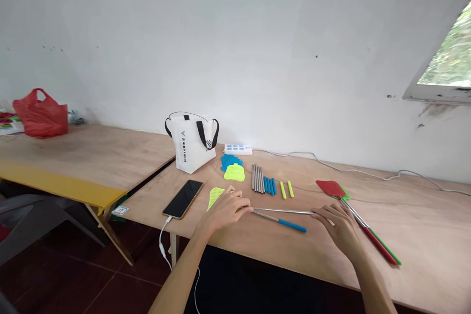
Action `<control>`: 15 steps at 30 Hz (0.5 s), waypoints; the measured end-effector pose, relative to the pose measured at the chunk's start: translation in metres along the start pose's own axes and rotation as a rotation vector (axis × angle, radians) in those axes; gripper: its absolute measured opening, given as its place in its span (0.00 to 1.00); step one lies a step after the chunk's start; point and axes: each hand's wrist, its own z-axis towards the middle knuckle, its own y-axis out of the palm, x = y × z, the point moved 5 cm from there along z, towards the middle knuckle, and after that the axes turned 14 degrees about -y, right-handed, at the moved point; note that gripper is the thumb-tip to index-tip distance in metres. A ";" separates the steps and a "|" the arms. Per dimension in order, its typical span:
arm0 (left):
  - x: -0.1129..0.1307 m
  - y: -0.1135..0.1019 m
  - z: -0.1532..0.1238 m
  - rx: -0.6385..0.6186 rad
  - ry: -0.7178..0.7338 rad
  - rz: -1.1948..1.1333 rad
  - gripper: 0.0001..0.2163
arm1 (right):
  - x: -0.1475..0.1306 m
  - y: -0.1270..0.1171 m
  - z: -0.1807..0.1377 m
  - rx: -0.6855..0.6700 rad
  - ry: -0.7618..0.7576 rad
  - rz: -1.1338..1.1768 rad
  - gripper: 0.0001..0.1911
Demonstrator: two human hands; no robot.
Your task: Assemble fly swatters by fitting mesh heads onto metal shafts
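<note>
- Two bare arms come up from the bottom edge, and the elbows are cut off.
- Left hand (224,211) sits close to the front edge of the table (423,235). Its fingers are bent and pinch the left end of the silver rod (283,211).
- That hand hides part of the yellow-green net (214,196), which peeks out at its 10 o'clock.
- Right hand (340,228) lies at 3 o'clock from the left one. Its fingers are loose and flat, and the tips rest on the rod's other end, hiding that tip.
- Between both hands the silver rod lies flat, with the blue-handled rod (281,221) just beside it at 6 o'clock.
- At 1 o'clock from the right hand lies the red swatter (331,188). It mostly hides a green one under it.
- At 9 o'clock from the left hand lies the phone (183,198), and its cord hangs over the front edge.
- At 12 o'clock lie the grey rods (257,179), and the white bag (192,144) stands at 11.
- Bare wood spreads out at 3 o'clock, past the right hand.
- Far off at 10 o'clock sits the red bag (40,114); the things behind it are too blurry to tell.
</note>
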 end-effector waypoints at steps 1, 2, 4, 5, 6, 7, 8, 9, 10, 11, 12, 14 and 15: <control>-0.002 -0.002 -0.001 0.003 -0.005 0.000 0.19 | 0.007 -0.003 -0.006 0.020 0.016 -0.008 0.25; -0.004 -0.004 -0.001 0.006 -0.012 -0.003 0.19 | 0.014 -0.005 -0.011 0.044 0.032 -0.017 0.25; -0.008 -0.008 -0.003 0.007 -0.030 -0.011 0.19 | 0.024 -0.006 -0.020 0.057 0.084 -0.017 0.26; -0.010 -0.009 -0.003 0.009 -0.040 -0.013 0.19 | 0.027 -0.004 -0.022 0.055 0.111 -0.009 0.27; -0.011 -0.010 -0.004 0.016 -0.049 -0.015 0.19 | 0.029 -0.002 -0.024 0.046 0.137 0.009 0.27; -0.011 -0.010 -0.004 0.024 -0.055 -0.017 0.19 | 0.029 0.001 -0.024 0.032 0.154 0.036 0.28; -0.011 -0.010 -0.004 0.031 -0.058 -0.018 0.19 | 0.027 0.004 -0.023 0.014 0.165 0.072 0.27; -0.010 -0.011 -0.004 0.040 -0.059 -0.017 0.19 | 0.025 0.006 -0.022 -0.009 0.171 0.114 0.27; -0.009 -0.011 -0.005 0.048 -0.058 -0.014 0.19 | 0.023 0.007 -0.021 -0.035 0.177 0.157 0.26; -0.008 -0.012 -0.005 0.054 -0.057 -0.008 0.19 | 0.021 0.007 -0.021 -0.060 0.182 0.199 0.25; -0.007 -0.014 -0.005 0.057 -0.055 0.000 0.19 | 0.019 0.006 -0.020 -0.082 0.187 0.234 0.24; -0.005 -0.019 -0.007 0.066 -0.052 0.008 0.19 | 0.016 0.001 -0.019 -0.109 0.205 0.276 0.23; -0.003 -0.021 -0.008 0.070 -0.051 0.008 0.19 | 0.013 -0.002 -0.017 -0.120 0.215 0.290 0.23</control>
